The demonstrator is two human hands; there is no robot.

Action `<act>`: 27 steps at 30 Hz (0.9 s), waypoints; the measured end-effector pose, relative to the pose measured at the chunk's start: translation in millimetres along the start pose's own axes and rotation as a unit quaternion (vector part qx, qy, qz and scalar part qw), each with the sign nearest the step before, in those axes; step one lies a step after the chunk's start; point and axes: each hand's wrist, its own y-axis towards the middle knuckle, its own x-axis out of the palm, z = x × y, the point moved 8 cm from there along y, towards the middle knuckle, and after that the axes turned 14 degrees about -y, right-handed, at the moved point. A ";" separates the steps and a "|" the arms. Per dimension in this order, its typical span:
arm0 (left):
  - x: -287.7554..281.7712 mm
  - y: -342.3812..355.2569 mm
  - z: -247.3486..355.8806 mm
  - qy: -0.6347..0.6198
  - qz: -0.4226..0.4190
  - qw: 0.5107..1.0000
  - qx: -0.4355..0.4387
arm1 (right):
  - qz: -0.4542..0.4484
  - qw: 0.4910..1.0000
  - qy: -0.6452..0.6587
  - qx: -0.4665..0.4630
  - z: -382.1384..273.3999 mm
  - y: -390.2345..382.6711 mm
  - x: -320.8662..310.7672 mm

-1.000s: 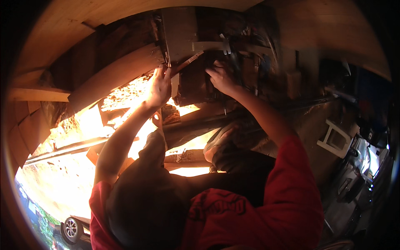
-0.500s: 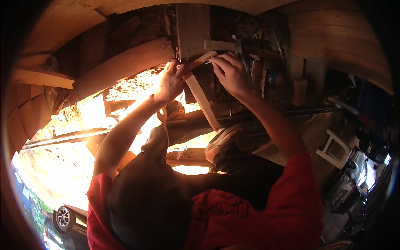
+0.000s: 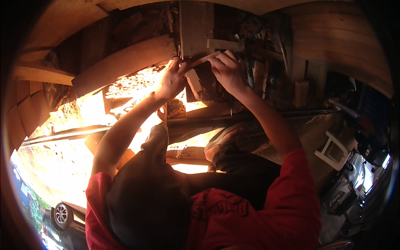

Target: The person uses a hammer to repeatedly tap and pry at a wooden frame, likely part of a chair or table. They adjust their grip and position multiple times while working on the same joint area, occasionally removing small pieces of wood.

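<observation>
A thin wooden strip (image 3: 202, 60) slants up to the right between my two hands, over a dark work area. My left hand (image 3: 170, 79) is closed round its left end, with the fingertips partly lost in glare and shadow. Close to the strip's right end, my right hand (image 3: 227, 71) has its fingers bent together in a pinch; what lies between the fingertips is too small to make out. Just below the strip, beside my left hand, a short pale wooden piece (image 3: 194, 83) points downward.
A broad curved board (image 3: 123, 62) lies at the left, above brightly sunlit ground. An upright plank (image 3: 196, 29) stands beyond my hands. Tools and scraps crowd the right, near a hammer-like handle (image 3: 249, 68). My feet (image 3: 223, 141) rest below; a pale stool (image 3: 333, 151) stands right.
The pale wooden piece below the strip reached down near my right foot before; now it shows much shorter, ending higher up. My hands have barely moved.
</observation>
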 end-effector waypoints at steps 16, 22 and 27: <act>-36.4 13.5 26.5 -0.072 0.006 0.997 0.022 | -0.031 0.996 -0.021 -0.082 -18.6 15.0 3.3; -47.3 16.6 37.9 -0.072 0.010 0.997 0.034 | -0.042 0.995 0.019 -0.087 -10.4 14.2 4.2; -51.5 10.4 30.5 -0.104 -0.002 0.994 -0.015 | 0.003 0.996 0.040 -0.077 -8.9 7.1 6.8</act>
